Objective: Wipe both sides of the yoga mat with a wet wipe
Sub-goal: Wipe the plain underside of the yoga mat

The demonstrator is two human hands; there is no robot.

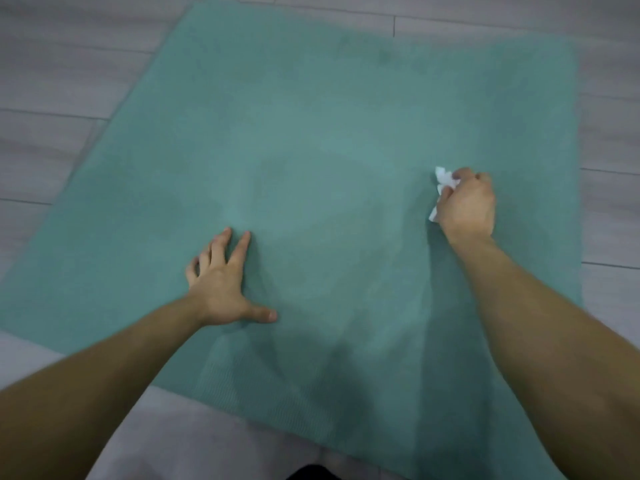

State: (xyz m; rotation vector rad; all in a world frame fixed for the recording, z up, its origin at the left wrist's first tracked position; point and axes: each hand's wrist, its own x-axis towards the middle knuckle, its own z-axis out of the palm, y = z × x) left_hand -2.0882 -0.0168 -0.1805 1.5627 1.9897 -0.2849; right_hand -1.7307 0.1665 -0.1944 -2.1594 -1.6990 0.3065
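1. A teal-green rectangular yoga mat (311,140) of soft foam lies flat on the floor (62,81), which is made of pale grey wood-look planks. The mat fills most of the view; its far end runs toward the top and its near edge lies close to the person.

2. The left hand (221,282) rests palm down on the mat, in the lower left part of it. Its fingers (242,247) are straight and spread apart, and the thumb points out to the right. The hand holds nothing — it only presses on the mat.

3. The right hand (467,202) is on the right part of the mat, near the right edge and farther from the person than the left hand. Its fingers are curled into a fist around a crumpled white wet wipe (445,183).

4. The wipe sticks out on the left side of the fist, both above and below the fingers. The lower part of it seems to touch the mat, but the picture is a little blurred there and I cannot tell for sure.

5. The two hands are well apart, with a wide bare piece of the mat between them. In this middle part the mat has darker, uneven patches.

6. Both forearms are bare and reach in from the bottom corners. Near the bottom edge a light grey cloth (173,445) lies under the near end of the mat — what it is I cannot tell.
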